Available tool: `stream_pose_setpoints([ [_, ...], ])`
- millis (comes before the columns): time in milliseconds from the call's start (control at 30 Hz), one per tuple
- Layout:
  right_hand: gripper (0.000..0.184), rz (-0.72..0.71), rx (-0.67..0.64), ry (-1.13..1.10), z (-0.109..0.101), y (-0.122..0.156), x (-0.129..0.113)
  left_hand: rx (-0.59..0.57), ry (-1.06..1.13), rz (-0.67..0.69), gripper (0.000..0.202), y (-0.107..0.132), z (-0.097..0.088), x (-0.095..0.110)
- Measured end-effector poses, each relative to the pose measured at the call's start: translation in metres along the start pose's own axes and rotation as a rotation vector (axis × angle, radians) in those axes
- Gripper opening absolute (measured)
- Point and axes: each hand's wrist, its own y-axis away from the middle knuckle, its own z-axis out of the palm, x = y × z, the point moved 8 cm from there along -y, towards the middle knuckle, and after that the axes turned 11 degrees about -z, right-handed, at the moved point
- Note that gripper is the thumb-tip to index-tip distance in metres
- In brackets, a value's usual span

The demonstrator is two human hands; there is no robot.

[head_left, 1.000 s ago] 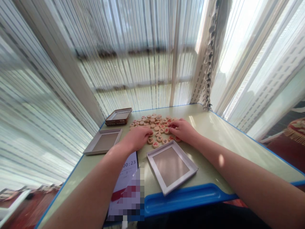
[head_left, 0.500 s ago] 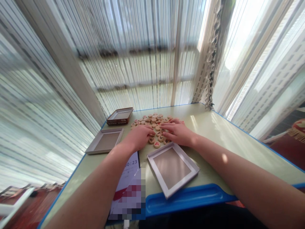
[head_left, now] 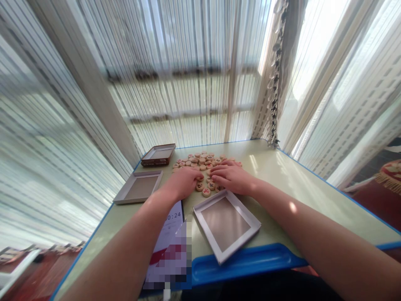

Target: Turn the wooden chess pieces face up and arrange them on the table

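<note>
Wooden discs (head_left: 203, 167) lie loose toward the far edge of the table (head_left: 282, 171), handling seemingly unfinished, the right hand (head_left: 233, 177) splayed over some, the left hand (head_left: 184, 182) curled, its grip hidden.

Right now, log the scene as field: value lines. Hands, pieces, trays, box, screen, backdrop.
Left hand: fingers curled at the pieces; grip unclear
Right hand: fingers extended over the pieces; grip unclear
Pieces: round discs, some with red or black characters
Near tray: shallow, angled, on the near side of the pieces
Left tray: near the table's left edge
Brown box: beyond left tray
Screen: partly hidden; visible digits 0:24
Backdrop: striped curtains
</note>
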Motion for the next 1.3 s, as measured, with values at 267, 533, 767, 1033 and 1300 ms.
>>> stream_pose_setpoints([
  [267, 0.029, 0.163, 0.082, 0.103, -0.007, 0.009, 0.016, 0.0, 0.007, -0.001, 0.026, 0.002, -0.002, 0.005],
  [533, 0.03, 0.164, 0.08, 0.042, -0.002, 0.007, 0.024, -0.02, 0.037, -0.029, 0.026, 0.001, 0.0, 0.001],
  [767, 0.024, 0.152, 0.055, -0.025, -0.002, 0.006, 0.027, -0.022, -0.003, -0.034, 0.022, 0.001, -0.002, 0.006],
  [1033, 0.026, 0.236, 0.029, -0.048, -0.003, 0.009, 0.03, 0.016, -0.026, -0.039, 0.025, 0.003, -0.003, 0.004],
  [1300, 0.029, 0.299, 0.146, -0.123, -0.01, 0.012, 0.031, 0.012, -0.035, -0.029, 0.026, 0.004, -0.003, 0.006],
])
